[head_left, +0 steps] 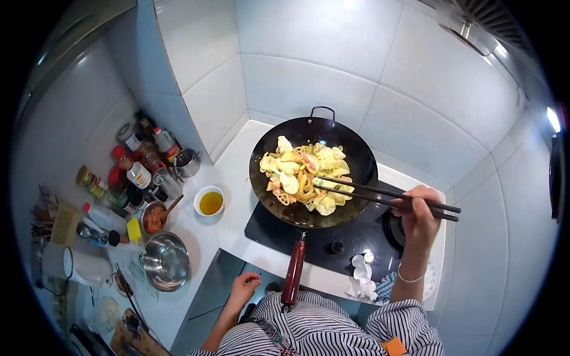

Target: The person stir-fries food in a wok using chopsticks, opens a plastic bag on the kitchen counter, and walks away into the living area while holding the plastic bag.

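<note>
My right hand [419, 213] is closed around a pair of long dark chopsticks [386, 197]. Their tips reach into the food [309, 172] in the black wok [270, 204]. This food is a heap of pale yellow curved pieces, with some pinkish bits and lattice-like pieces among them. The wok sits on the black stove [320, 240], its red-brown handle [294, 270] pointing toward my body. My left hand [243, 288] hangs beside that handle, in front of the counter edge, fingers loosely bent and nothing visible in them.
Left on the counter are a bowl of yellow liquid [210, 203], a steel bowl [166, 261], a bowl of reddish minced food [155, 218] and several bottles [138, 175]. Crumpled white tissue [361, 279] lies at the stove's front right. Tiled walls [309, 71] rise behind the wok.
</note>
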`<state>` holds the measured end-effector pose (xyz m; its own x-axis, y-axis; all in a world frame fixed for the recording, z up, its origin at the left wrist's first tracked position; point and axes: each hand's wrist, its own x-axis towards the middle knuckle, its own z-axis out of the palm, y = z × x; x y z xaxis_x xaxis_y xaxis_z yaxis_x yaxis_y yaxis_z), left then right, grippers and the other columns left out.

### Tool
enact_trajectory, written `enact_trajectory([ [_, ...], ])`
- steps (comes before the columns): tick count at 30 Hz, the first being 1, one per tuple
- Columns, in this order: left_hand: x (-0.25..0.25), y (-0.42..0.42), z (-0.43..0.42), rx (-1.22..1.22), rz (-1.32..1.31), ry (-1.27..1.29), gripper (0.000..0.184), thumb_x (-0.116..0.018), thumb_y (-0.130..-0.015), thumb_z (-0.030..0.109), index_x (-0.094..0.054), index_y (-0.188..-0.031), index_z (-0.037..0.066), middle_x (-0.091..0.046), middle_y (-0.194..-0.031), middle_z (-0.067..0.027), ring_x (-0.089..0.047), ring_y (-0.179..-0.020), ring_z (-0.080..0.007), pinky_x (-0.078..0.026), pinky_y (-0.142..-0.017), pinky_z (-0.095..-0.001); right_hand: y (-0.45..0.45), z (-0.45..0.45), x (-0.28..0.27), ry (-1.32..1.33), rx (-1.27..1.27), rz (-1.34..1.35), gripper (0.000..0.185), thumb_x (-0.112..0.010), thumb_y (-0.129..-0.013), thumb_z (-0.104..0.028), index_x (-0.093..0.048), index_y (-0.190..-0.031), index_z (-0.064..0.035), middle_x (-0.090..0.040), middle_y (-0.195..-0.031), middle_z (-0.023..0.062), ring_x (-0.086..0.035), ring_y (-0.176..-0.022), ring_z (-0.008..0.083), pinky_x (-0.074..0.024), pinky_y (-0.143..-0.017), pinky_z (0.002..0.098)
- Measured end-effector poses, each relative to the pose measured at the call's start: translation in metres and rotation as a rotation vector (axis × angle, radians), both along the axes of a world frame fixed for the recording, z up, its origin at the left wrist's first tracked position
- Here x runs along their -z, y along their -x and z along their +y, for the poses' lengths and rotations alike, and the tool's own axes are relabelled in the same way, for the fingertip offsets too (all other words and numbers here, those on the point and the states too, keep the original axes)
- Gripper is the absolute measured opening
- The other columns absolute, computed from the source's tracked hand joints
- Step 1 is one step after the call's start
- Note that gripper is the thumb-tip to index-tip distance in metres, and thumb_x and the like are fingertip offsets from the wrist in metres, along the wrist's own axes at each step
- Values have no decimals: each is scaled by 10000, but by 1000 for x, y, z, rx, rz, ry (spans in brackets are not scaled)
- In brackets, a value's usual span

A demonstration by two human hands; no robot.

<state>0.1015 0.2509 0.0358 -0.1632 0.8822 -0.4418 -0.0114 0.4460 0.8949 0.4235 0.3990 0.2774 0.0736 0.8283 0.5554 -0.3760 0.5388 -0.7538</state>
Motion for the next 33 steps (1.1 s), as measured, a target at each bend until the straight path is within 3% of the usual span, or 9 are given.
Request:
enact_trajectory([
  [5, -3, 3, -1, 20, 89, 4, 162, -555, -723, 64, -573, -862, -16, -597, -738, -70, -546, -679, -114, -421, -601, -223, -9, 13, 42, 305, 0, 110, 76, -490, -790, -26, -521, -831, 30, -571, -749, 124, -611, -646, 213, -542, -547, 275],
  [13, -13, 2, -3, -11, 30, 36, 156, -555, -720, 58, -570, -854, -21, -591, -719, -54, -504, -614, -88, -393, -528, -215, -23, 16, 69, 466, 26, 171, 69, -507, -790, -64, -531, -812, -4, -574, -699, 93, -604, -606, 174, -528, -505, 255],
  [15, -6, 2, -3, 2, 53, 16, 156, -555, -721, 59, -570, -854, -20, -588, -713, -49, -496, -603, -84, -386, -515, -212, -21, 20, 76, 507, 177, -87, 67, -520, -784, -71, -539, -784, -7, -566, -678, 76, -595, -596, 156, -523, -501, 253],
  [20, -1, 1, -2, 25, 30, -16, 159, -555, -725, 61, -564, -865, -16, -570, -695, -34, -475, -582, -69, -365, -467, -207, -14, 39, 115, 544, 168, -286, 104, -538, -774, -103, -532, -784, 0, -544, -705, 52, -552, -588, 108, -502, -509, 224],
  [33, -9, 4, -11, -10, 3, 38, 138, -556, -732, 62, -564, -859, 7, -571, -705, -25, -446, -512, -55, -345, -410, -195, -7, 40, 133, 539, 211, -314, 94, -541, -776, -94, -542, -784, 0, -547, -690, 53, -553, -571, 109, -498, -497, 222],
])
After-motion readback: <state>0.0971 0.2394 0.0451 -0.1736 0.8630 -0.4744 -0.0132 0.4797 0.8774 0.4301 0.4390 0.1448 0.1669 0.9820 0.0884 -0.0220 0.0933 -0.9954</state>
